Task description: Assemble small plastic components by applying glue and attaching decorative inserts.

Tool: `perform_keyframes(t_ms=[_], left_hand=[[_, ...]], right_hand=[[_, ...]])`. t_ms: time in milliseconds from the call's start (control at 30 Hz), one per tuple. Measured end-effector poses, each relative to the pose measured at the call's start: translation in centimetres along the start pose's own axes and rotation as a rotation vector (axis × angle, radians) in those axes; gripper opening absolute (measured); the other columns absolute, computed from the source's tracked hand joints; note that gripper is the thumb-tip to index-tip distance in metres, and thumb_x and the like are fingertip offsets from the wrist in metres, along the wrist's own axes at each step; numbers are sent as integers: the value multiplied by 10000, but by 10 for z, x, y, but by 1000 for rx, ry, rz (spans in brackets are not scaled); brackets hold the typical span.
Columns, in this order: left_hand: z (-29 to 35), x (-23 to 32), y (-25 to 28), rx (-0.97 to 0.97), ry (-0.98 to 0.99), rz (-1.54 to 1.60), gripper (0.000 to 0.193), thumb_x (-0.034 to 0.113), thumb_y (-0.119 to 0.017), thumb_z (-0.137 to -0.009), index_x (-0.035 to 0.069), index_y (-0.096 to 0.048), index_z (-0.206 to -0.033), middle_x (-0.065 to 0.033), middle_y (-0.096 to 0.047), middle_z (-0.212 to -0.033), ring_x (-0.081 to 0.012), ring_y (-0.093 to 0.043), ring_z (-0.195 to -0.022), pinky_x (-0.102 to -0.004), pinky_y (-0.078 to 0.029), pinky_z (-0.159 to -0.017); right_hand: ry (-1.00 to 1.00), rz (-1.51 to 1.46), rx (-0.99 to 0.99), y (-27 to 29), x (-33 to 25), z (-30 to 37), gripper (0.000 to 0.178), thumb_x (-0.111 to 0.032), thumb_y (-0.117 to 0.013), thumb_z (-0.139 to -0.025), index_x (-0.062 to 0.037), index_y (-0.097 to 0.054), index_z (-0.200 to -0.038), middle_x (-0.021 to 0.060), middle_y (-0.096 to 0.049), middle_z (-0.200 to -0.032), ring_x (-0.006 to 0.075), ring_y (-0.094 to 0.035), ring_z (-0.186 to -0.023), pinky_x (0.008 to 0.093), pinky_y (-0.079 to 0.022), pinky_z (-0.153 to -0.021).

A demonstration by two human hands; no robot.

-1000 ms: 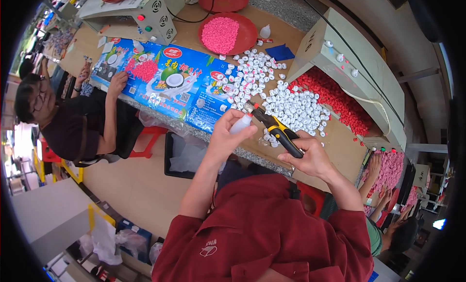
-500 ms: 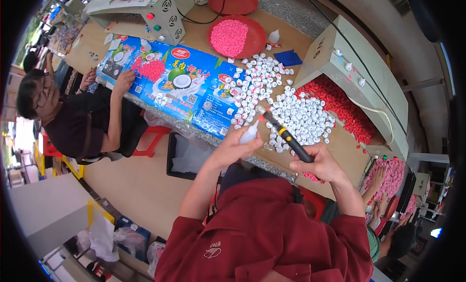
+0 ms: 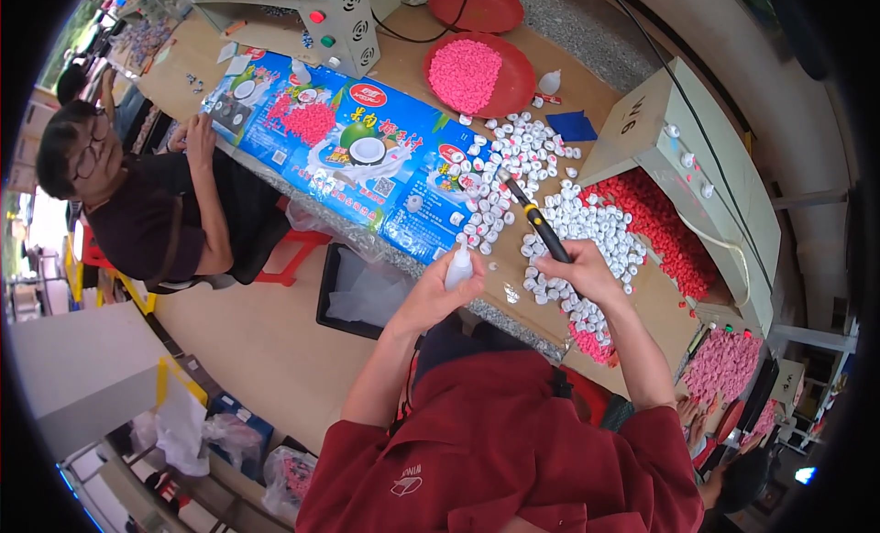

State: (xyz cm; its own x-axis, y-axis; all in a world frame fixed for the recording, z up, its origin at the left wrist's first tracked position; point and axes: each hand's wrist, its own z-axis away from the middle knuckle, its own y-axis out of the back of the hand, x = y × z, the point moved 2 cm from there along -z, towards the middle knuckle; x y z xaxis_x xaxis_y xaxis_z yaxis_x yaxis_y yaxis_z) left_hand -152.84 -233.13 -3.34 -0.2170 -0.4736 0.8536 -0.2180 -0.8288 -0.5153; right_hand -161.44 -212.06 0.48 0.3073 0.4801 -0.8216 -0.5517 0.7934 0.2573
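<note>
My left hand (image 3: pixel 438 293) is closed around a small white squeeze bottle (image 3: pixel 458 271), its thin nozzle pointing up. My right hand (image 3: pixel 587 271) grips a black pen-shaped tool (image 3: pixel 543 229) with yellow bands and a narrow metal end. That end reaches over the loose group of small round white pieces (image 3: pixel 524 139), many with red or pink spots. Whether it touches one is too small to tell. Between my right hand and the lit machine lies a dense heap of similar white pieces (image 3: pixel 596 229).
Red pieces (image 3: pixel 655 223) fill the opening of a grey box-shaped machine (image 3: pixel 706 157) on the right. Pink pieces (image 3: pixel 466 75) lie on a red plate (image 3: pixel 521 86) at the back. A blue printed sheet (image 3: pixel 321 180) covers the table's left side, where a co-worker (image 3: pixel 151 198) sits. A black bin (image 3: pixel 323 299) stands below.
The tool's end has moved from close by the bottle nozzle to farther off, over the white pieces. The bottle has tipped more upright. The whole view has shifted slightly.
</note>
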Motion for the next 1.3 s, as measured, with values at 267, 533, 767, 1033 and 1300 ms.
perform_keyframes(t_ms=[267, 533, 767, 1033, 1300], left_hand=[[19, 7, 24, 371, -30, 0, 356, 141, -544, -852, 48, -424, -1174, -34, -499, -902, -101, -468, -828, -249, -364, -739], [13, -11, 64, 550, -183, -118, 340, 100, -575, -837, 55, -457, -1153, -72, -533, -1041, -126, -496, -954, -268, -409, -809], [-1, -18, 64, 661, -273, -1, 377, 94, -600, -819, 49, -445, -1159, -102, -508, -1138, -207, -490, -1075, -362, -449, -862], [-4, -34, 61, 544, -225, 62, 463, 60, -559, -842, 21, -388, -1270, -102, -483, -1186, -182, -471, -1090, -334, -417, -899], [-19, -40, 49, 439, -164, 174, 720, 31, -592, -809, 66, -165, -1389, -136, -520, -1156, -216, -506, -1085, -343, -410, -912]], right_hand=[[117, 441, 70, -50, -17, -164, 367, -386, -713, -684, -29, -626, -673, 31, -517, -510, 108, -489, -488, 279, -393, -497], [186, 639, 198, -111, -21, -280, 390, -417, -680, -667, -33, -652, -732, 203, -612, -817, 323, -550, -854, 405, -425, -786], [392, 917, 400, -125, -19, -289, 446, -435, -637, -727, -16, -655, -881, 196, -592, -981, 319, -428, -1095, 445, -283, -958], [430, -53, -396, -79, -35, -118, 395, -130, -715, -689, -37, -594, -1054, 63, -575, -1081, 168, -504, -1044, 298, -393, -848], [596, 75, -373, -80, -2, -104, 352, -79, -707, -657, -94, -642, -1003, 54, -557, -1000, 201, -507, -988, 315, -400, -853]])
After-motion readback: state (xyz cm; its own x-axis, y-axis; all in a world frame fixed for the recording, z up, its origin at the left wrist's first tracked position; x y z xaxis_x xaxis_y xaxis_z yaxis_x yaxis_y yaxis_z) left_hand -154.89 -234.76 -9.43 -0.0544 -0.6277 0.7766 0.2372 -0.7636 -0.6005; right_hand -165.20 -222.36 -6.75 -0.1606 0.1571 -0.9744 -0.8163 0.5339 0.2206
